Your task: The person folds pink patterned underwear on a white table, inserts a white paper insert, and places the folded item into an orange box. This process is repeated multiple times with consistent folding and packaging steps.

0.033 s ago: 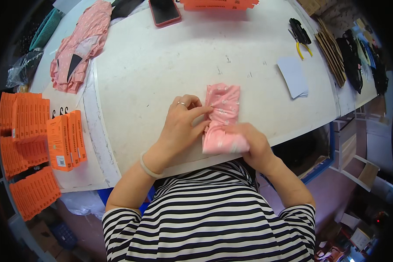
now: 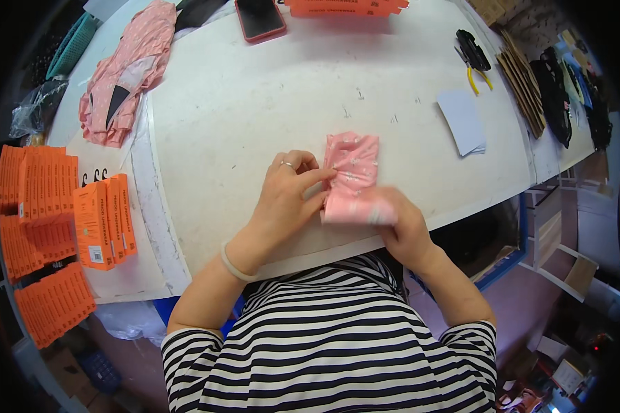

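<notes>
A pink garment [image 2: 353,157] with small white flowers lies folded into a narrow strip on the white table before me. My left hand [image 2: 287,194], with a ring and a pale bracelet, pinches the strip's left edge near its middle between thumb and forefinger. At the near end, my right hand [image 2: 408,230] is closed on the right corner of the folded cloth, slightly smeared by motion. That end is doubled up and raised off the tabletop, its paler side showing. The right fingertips are partly hidden by the fabric.
Pink garments [image 2: 127,76] are heaped far left, above stacked orange boxes [image 2: 100,220]. A phone [image 2: 260,19] and an orange box [image 2: 348,7] lie at the back. To the right are white cards [image 2: 461,122], yellow-handled snips [image 2: 477,79] and brown cardboard [image 2: 521,82].
My right hand has brought the near end of the pink garment slightly up and away from me, over the strip. My left hand keeps its place.
</notes>
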`<state>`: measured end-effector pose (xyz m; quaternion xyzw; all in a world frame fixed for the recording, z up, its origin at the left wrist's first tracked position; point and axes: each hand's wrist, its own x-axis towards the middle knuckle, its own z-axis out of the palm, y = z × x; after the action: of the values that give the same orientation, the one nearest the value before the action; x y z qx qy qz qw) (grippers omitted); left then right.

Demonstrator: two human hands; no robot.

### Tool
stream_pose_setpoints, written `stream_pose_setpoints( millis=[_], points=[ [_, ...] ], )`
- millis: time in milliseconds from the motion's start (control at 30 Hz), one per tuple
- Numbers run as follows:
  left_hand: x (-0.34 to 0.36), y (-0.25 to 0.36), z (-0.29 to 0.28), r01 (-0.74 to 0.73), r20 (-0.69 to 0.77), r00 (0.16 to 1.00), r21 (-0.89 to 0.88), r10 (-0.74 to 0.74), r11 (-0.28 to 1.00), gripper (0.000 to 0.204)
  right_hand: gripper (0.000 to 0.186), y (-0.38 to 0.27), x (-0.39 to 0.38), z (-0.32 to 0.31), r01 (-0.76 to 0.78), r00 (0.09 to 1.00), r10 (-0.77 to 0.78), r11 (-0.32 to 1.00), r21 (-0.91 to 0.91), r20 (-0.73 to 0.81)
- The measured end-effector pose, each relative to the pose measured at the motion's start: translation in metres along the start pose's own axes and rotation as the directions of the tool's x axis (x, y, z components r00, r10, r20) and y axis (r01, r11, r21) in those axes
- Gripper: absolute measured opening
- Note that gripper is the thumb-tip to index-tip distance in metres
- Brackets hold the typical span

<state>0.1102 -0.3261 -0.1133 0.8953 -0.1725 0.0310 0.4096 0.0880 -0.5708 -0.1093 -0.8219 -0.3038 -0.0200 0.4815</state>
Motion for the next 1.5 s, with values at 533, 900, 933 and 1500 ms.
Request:
stream_pose_setpoints(
  millis=[533, 900, 933, 1500],
  points=[
    [0.024, 0.0, -0.013, -0.098, -0.053, 0.994, -0.048, 0.095, 0.994, 0.048, 0.063, -0.013, 0.043, 0.004, -0.624, 0.758, 0.639, 0.769, 0.142, -0.13],
    [0.043, -0.021, 0.028, -0.445, 0.247, 0.874, 0.057, 0.419, 0.894, 0.06, 0.026, -0.044, -0.005, -0.049, -0.731, 0.453, 0.836, 0.547, -0.409, 0.308],
    [0.036, -0.021, 0.03, -0.45, 0.228, 0.873, 0.03, 0.432, 0.893, 0.06, 0.028, -0.057, -0.01, -0.056, -0.753, 0.373, 0.796, 0.559, -0.346, 0.476],
    [-0.03, 0.031, 0.041, -0.384, 0.515, 0.695, -0.324, 0.502, 0.865, 0.067, 0.038, -0.023, -0.087, -0.007, -0.722, 0.378, 0.699, -0.187, 0.666, 0.607]
  ],
)
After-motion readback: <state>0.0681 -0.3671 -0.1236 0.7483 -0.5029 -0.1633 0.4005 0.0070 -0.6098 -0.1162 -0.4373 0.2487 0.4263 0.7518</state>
